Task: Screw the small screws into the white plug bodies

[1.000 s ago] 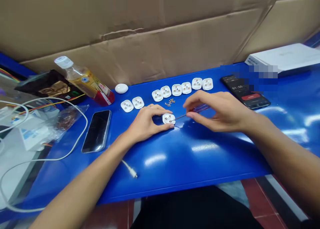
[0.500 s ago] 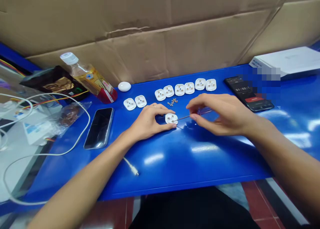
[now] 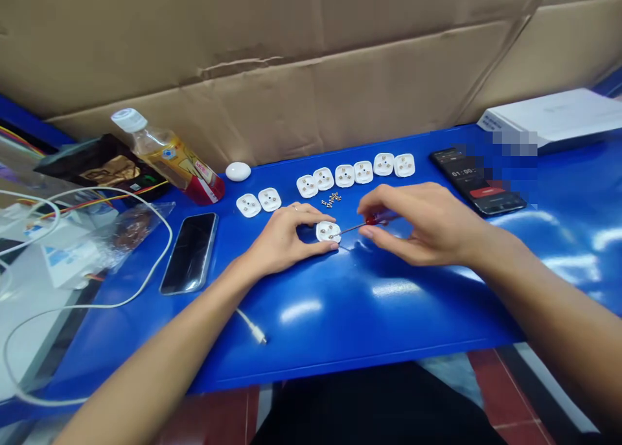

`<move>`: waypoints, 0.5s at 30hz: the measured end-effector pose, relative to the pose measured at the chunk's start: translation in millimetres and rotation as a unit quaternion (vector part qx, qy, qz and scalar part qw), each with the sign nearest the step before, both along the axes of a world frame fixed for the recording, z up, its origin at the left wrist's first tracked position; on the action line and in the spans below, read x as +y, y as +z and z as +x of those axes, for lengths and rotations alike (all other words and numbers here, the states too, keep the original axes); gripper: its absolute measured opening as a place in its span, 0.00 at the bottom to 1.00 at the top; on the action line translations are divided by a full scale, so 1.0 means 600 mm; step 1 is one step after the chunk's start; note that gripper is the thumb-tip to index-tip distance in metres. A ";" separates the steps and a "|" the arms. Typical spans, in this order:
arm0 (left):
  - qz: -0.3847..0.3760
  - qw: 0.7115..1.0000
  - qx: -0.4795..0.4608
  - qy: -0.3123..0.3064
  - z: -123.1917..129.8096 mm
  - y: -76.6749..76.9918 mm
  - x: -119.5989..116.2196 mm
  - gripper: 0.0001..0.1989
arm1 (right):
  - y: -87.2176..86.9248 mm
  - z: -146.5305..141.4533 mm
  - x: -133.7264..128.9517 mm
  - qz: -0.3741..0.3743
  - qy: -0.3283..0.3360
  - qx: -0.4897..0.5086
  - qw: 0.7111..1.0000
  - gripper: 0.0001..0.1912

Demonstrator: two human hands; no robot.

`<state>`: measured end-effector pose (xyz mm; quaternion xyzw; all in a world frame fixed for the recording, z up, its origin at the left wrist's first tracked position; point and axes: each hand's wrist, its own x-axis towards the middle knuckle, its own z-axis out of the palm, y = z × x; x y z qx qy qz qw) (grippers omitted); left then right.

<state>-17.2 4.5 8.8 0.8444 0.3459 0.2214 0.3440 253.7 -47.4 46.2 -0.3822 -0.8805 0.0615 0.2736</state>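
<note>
Left grip [image 3: 286,239] on opposite edges of one white piece [image 3: 327,232]

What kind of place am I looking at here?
Probably a workbench for small parts: the right hand holds a screwdriver, tiny screw-like metal pieces lie nearby, and white parts are lined up on a blue table.

White digits reading "01:00:" glow on the dark screen of a phone [image 3: 479,181] lying at right on the blue table, any figures after the second colon masked by a blurred block; small lettering on its red button [image 3: 487,192] is too fine to read. A bottle [image 3: 177,163] at left wears a yellow label with a round blue emblem and pale lettering, illegible here. Dark print on the end of a white box [image 3: 558,118] and gold markings on a black bag [image 3: 107,166] are likewise indistinct.
</note>
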 end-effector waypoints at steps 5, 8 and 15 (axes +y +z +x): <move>0.003 1.000 -0.007 0.000 -0.001 -0.001 0.000 0.20 | 0.004 0.003 -0.003 -0.001 -0.015 -0.043 0.999 0.08; 0.002 1.000 -0.014 -0.004 -0.002 -0.002 0.000 0.20 | 0.008 0.003 -0.003 0.008 -0.002 -0.045 0.999 0.10; 0.000 1.000 -0.016 -0.004 -0.003 0.000 0.001 0.19 | 0.013 -0.003 -0.009 -0.040 -0.019 -0.041 0.998 0.05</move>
